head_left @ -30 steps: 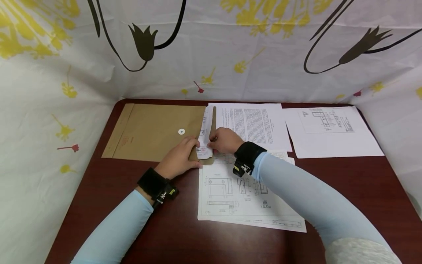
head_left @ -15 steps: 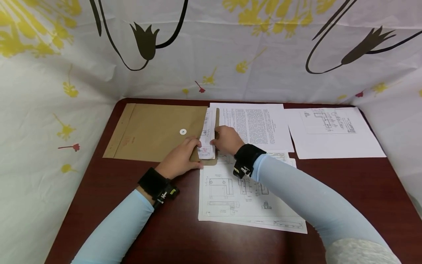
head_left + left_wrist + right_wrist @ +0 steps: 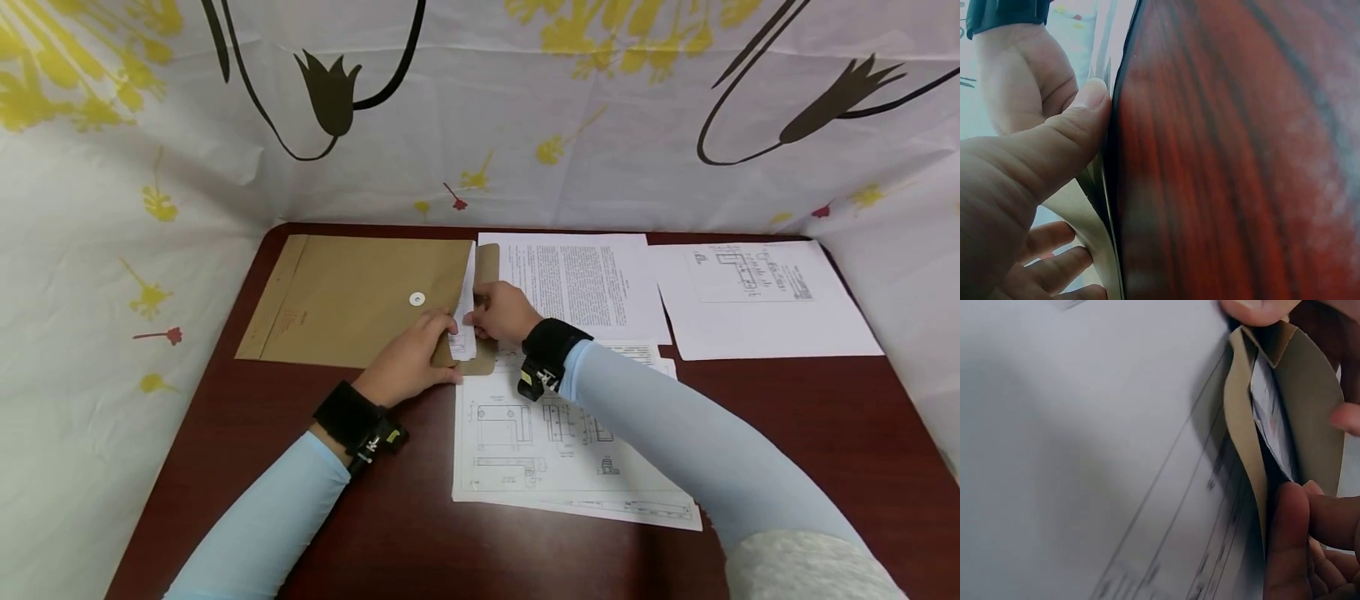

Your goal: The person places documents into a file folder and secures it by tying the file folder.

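A brown paper envelope (image 3: pixel 352 287) with a white round button lies at the back left, its mouth toward the right. My left hand (image 3: pixel 405 354) holds the mouth's near corner; in the left wrist view its thumb (image 3: pixel 1063 140) lies along the near edge, with the fingers on the upper side. The right hand (image 3: pixel 508 313) pinches a thin stack of printed papers (image 3: pixel 463 340), which sits mostly inside the envelope. A narrow strip shows at the opening. In the right wrist view the envelope's two sides bow apart around the papers (image 3: pixel 1270 415).
Sheets with technical drawings (image 3: pixel 525 475) lie under the right forearm and the envelope's mouth. Behind them is a page of printed text (image 3: pixel 570 283). Another drawing sheet (image 3: pixel 765 325) lies at the back right. A patterned cloth (image 3: pixel 480 108) hangs behind the dark wooden table (image 3: pixel 360 533).
The right hand shifts slightly right, then left toward the envelope. The papers slide farther in, so their visible strip is narrower and more of the envelope's lower lip shows. The left hand stays in place.
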Demonstrator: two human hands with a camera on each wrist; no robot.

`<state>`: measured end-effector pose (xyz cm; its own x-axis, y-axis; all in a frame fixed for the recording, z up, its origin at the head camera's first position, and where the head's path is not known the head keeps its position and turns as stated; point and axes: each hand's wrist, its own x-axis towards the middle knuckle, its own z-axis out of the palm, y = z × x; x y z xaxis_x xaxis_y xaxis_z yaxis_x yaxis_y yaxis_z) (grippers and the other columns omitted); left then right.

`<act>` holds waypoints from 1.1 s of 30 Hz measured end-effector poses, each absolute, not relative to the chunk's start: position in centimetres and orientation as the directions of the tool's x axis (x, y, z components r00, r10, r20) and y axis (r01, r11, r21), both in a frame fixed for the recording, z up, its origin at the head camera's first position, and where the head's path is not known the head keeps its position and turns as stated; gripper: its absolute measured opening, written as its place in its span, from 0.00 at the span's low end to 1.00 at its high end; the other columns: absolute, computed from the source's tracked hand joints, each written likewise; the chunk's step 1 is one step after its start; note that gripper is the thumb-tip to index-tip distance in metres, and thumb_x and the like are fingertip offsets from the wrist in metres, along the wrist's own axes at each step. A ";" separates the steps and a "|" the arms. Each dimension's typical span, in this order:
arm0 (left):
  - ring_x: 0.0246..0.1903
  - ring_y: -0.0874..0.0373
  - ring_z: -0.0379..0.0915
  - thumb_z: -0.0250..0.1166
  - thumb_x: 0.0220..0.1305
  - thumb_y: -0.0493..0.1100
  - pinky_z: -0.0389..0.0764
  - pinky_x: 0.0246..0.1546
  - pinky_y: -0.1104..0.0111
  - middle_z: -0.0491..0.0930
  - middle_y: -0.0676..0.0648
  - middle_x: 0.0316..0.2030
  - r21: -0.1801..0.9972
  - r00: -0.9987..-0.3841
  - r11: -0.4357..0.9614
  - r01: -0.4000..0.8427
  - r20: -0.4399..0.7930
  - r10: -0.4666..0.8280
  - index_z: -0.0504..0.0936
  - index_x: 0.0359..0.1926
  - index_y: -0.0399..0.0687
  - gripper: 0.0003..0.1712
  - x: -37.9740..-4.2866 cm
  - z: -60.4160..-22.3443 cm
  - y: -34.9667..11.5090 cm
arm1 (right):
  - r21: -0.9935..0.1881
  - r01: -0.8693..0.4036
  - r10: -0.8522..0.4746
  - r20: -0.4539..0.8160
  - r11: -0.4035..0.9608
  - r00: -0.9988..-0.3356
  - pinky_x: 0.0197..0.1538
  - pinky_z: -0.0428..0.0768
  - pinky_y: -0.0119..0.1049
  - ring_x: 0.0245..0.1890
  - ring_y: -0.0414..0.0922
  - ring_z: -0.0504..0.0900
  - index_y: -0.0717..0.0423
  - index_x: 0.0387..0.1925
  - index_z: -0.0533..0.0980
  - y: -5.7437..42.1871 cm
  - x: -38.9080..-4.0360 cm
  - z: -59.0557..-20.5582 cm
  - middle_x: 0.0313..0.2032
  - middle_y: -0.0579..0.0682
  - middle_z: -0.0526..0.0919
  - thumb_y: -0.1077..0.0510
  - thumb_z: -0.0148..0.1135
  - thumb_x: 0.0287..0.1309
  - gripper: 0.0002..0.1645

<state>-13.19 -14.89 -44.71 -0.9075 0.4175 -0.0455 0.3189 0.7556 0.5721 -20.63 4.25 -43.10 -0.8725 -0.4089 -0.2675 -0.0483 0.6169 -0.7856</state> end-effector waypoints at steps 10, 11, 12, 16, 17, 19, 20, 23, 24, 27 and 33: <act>0.67 0.50 0.65 0.80 0.51 0.52 0.75 0.60 0.56 0.62 0.44 0.70 0.569 -0.900 0.748 0.340 -0.033 0.434 0.70 0.57 0.47 0.37 -13.4 -44.4 -14.2 | -0.819 0.006 -0.379 -0.272 0.573 -0.885 0.34 0.81 0.29 0.22 0.39 0.83 0.63 0.70 0.66 3.4 -20.9 -43.4 0.32 0.56 0.89 0.65 0.61 0.65 0.33; 0.67 0.50 0.65 0.80 0.51 0.52 0.75 0.60 0.56 0.63 0.44 0.70 0.572 -0.900 0.746 0.342 -0.031 0.436 0.70 0.56 0.47 0.37 -13.4 -44.3 -14.1 | -0.821 0.005 -0.381 -0.270 0.571 -0.884 0.34 0.82 0.30 0.22 0.38 0.83 0.63 0.70 0.66 3.4 -21.0 -43.4 0.33 0.56 0.89 0.66 0.61 0.65 0.33; 0.67 0.50 0.65 0.80 0.51 0.52 0.75 0.60 0.57 0.63 0.44 0.70 0.572 -0.900 0.745 0.342 -0.029 0.436 0.71 0.56 0.47 0.37 -13.4 -44.3 -14.1 | -0.823 0.007 -0.383 -0.272 0.568 -0.883 0.34 0.83 0.30 0.23 0.38 0.84 0.64 0.71 0.65 3.4 -21.0 -43.5 0.33 0.56 0.89 0.66 0.60 0.65 0.34; 0.67 0.51 0.65 0.80 0.51 0.52 0.75 0.60 0.57 0.63 0.46 0.69 0.569 -0.899 0.747 0.343 -0.032 0.437 0.71 0.57 0.48 0.37 -13.4 -44.3 -14.0 | -0.817 -0.029 -0.415 -0.262 0.577 -0.871 0.35 0.82 0.29 0.25 0.39 0.84 0.64 0.68 0.67 3.8 -20.9 -43.3 0.33 0.55 0.89 0.66 0.58 0.66 0.30; 0.66 0.51 0.66 0.79 0.52 0.52 0.75 0.60 0.57 0.63 0.46 0.69 0.565 -0.898 0.750 0.344 -0.035 0.438 0.71 0.58 0.48 0.37 -13.5 -44.3 -13.9 | -0.810 -0.049 -0.428 -0.257 0.584 -0.866 0.35 0.81 0.29 0.25 0.39 0.84 0.63 0.68 0.68 4.0 -20.8 -43.1 0.33 0.54 0.89 0.66 0.57 0.66 0.29; 0.66 0.51 0.66 0.79 0.52 0.53 0.75 0.60 0.57 0.64 0.46 0.69 0.554 -0.897 0.758 0.345 -0.043 0.440 0.72 0.59 0.49 0.37 -13.4 -44.2 -13.9 | -0.802 -0.081 -0.453 -0.248 0.592 -0.856 0.35 0.79 0.29 0.27 0.39 0.84 0.62 0.67 0.70 4.7 -20.5 -42.8 0.34 0.52 0.89 0.65 0.55 0.66 0.28; 0.66 0.51 0.66 0.79 0.53 0.53 0.75 0.61 0.56 0.63 0.46 0.69 0.546 -0.897 0.764 0.343 -0.050 0.439 0.72 0.60 0.49 0.37 -13.4 -44.2 -13.9 | -0.798 -0.097 -0.464 -0.242 0.594 -0.852 0.35 0.79 0.29 0.28 0.39 0.83 0.61 0.66 0.71 5.1 -20.4 -42.6 0.34 0.52 0.89 0.65 0.55 0.66 0.27; 0.66 0.49 0.66 0.77 0.55 0.55 0.75 0.61 0.56 0.62 0.45 0.71 0.525 -0.897 0.781 0.340 -0.069 0.437 0.73 0.63 0.51 0.38 -13.4 -44.2 -14.0 | -0.802 -0.122 -0.480 -0.220 0.584 -0.849 0.35 0.79 0.30 0.30 0.40 0.83 0.59 0.63 0.74 6.9 -20.0 -42.2 0.37 0.51 0.88 0.63 0.56 0.66 0.24; 0.67 0.48 0.66 0.77 0.55 0.55 0.75 0.61 0.55 0.61 0.44 0.72 0.516 -0.896 0.787 0.339 -0.077 0.436 0.73 0.64 0.52 0.38 -13.3 -44.2 -14.1 | -0.812 -0.116 -0.475 -0.212 0.572 -0.854 0.35 0.80 0.31 0.31 0.41 0.84 0.59 0.62 0.76 7.7 -19.9 -42.1 0.38 0.52 0.87 0.63 0.57 0.66 0.23; 0.69 0.46 0.64 0.75 0.58 0.56 0.74 0.62 0.54 0.59 0.43 0.73 0.493 -0.896 0.803 0.334 -0.100 0.434 0.73 0.67 0.55 0.38 -13.1 -44.3 -14.3 | -0.821 -0.110 -0.452 -0.192 0.560 -0.871 0.37 0.83 0.34 0.34 0.45 0.85 0.59 0.57 0.78 10.4 -19.8 -41.8 0.41 0.54 0.86 0.61 0.59 0.68 0.18; 0.71 0.43 0.60 0.72 0.61 0.55 0.72 0.64 0.53 0.57 0.41 0.75 0.472 -0.892 0.811 0.346 -0.102 0.440 0.71 0.71 0.57 0.38 -12.4 -44.6 -14.6 | -0.729 -0.180 -0.364 -0.101 0.660 -0.926 0.50 0.80 0.45 0.46 0.51 0.83 0.58 0.56 0.79 18.1 -20.1 -41.4 0.48 0.56 0.84 0.58 0.59 0.69 0.17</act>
